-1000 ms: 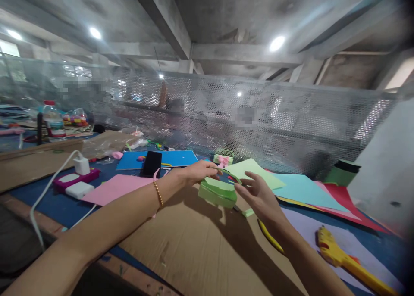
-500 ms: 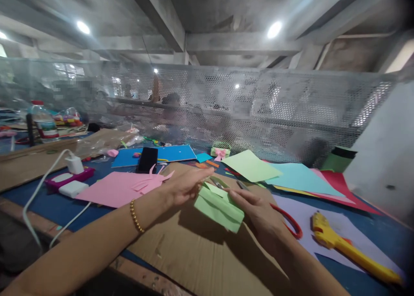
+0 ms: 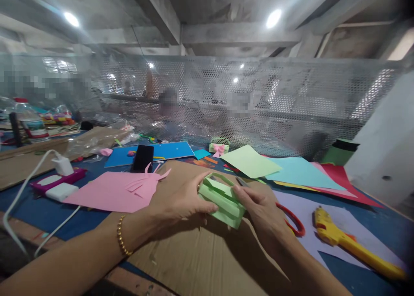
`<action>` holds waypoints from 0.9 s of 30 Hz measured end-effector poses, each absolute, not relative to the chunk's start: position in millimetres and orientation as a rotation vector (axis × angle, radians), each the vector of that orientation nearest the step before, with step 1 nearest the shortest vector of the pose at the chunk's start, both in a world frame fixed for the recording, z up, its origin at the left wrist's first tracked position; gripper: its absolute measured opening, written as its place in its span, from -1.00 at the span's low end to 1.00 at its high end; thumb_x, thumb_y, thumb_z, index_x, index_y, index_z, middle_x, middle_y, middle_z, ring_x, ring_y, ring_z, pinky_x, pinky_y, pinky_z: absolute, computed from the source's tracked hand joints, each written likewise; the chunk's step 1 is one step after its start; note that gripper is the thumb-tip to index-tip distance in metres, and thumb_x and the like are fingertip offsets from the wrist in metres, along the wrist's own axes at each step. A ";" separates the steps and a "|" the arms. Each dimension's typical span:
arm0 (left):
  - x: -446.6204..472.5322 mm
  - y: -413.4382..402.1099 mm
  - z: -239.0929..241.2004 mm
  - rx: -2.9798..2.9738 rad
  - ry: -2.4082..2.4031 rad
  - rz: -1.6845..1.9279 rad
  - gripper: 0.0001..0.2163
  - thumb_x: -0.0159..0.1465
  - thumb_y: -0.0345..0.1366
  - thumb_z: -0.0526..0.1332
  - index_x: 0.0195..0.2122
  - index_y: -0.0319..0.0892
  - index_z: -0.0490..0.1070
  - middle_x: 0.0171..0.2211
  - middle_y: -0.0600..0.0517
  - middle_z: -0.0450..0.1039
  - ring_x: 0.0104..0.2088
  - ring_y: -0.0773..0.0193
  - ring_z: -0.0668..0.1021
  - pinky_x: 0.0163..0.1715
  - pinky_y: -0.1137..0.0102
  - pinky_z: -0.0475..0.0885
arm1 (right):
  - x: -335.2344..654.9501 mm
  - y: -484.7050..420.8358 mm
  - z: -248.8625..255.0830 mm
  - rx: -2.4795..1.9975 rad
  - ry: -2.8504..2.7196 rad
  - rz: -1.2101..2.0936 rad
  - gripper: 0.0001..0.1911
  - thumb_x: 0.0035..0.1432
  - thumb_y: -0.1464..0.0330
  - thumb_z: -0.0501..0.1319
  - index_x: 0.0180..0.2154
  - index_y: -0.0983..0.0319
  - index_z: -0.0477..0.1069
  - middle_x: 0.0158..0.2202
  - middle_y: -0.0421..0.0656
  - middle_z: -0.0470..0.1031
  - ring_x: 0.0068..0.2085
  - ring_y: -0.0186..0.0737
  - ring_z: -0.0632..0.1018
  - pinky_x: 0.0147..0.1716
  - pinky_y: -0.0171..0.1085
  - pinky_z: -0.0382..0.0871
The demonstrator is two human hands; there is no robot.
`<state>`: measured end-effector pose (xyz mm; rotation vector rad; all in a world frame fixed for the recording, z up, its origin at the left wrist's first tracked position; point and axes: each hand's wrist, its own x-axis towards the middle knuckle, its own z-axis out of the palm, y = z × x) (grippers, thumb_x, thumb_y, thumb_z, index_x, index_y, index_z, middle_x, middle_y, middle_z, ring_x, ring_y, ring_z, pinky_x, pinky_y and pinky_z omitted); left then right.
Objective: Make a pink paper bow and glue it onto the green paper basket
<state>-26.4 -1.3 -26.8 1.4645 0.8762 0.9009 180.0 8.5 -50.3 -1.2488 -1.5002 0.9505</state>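
A small light green paper basket [image 3: 223, 201] with a thin loop handle is held between both hands above a brown cardboard sheet [image 3: 200, 257]. My left hand [image 3: 181, 201], with a bead bracelet at the wrist, grips the basket's left side, thumb along its front. My right hand [image 3: 258, 207] pinches the basket's right end, fingers closed on it. Red-handled scissors [image 3: 293, 220] lie just behind my right hand. A yellow glue gun [image 3: 346, 242] rests on lilac paper to the right.
Pink paper [image 3: 113, 192] with cut strips lies to the left, near a black phone [image 3: 142, 157] on blue paper and a white charger [image 3: 61, 166] with cable. Green, teal and red sheets [image 3: 291, 171] fan out behind. A perforated metal screen [image 3: 226, 102] closes the table's far side.
Both hands have lowered the green basket toward the cardboard and closer to me. My left hand has shifted from the basket's top edge to gripping its side.
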 end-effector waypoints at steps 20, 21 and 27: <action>-20.6 -16.9 -22.0 1.508 0.920 0.962 -0.61 0.12 -0.45 0.23 0.01 -0.22 0.39 -0.35 0.03 0.46 -0.50 0.33 0.52 -0.53 0.48 0.39 | 172.8 2.4 -46.4 -1.255 -1.777 0.647 -0.55 0.16 -0.01 0.23 -0.12 0.11 0.67 -0.33 -0.14 0.59 -0.27 -0.07 0.48 -0.28 -0.16 0.30; -20.3 -17.0 -22.3 1.508 0.911 0.970 -0.61 0.12 -0.46 0.23 0.01 -0.22 0.39 -0.35 0.03 0.46 -0.50 0.33 0.52 -0.53 0.48 0.40 | 173.5 3.1 -47.4 -1.259 -1.783 0.645 -0.56 0.17 -0.01 0.22 -0.12 0.10 0.67 -0.34 -0.15 0.58 -0.27 -0.07 0.47 -0.27 -0.16 0.30; -19.6 -17.0 -25.1 1.508 0.886 0.966 -0.53 0.12 -0.48 0.22 0.10 -0.20 0.36 -0.31 0.03 0.47 -0.48 0.36 0.53 -0.50 0.49 0.40 | 176.1 4.5 -50.7 -1.306 -1.802 0.627 -0.54 0.21 -0.01 0.17 -0.09 0.10 0.66 -0.36 -0.14 0.52 -0.24 -0.05 0.45 -0.22 -0.12 0.27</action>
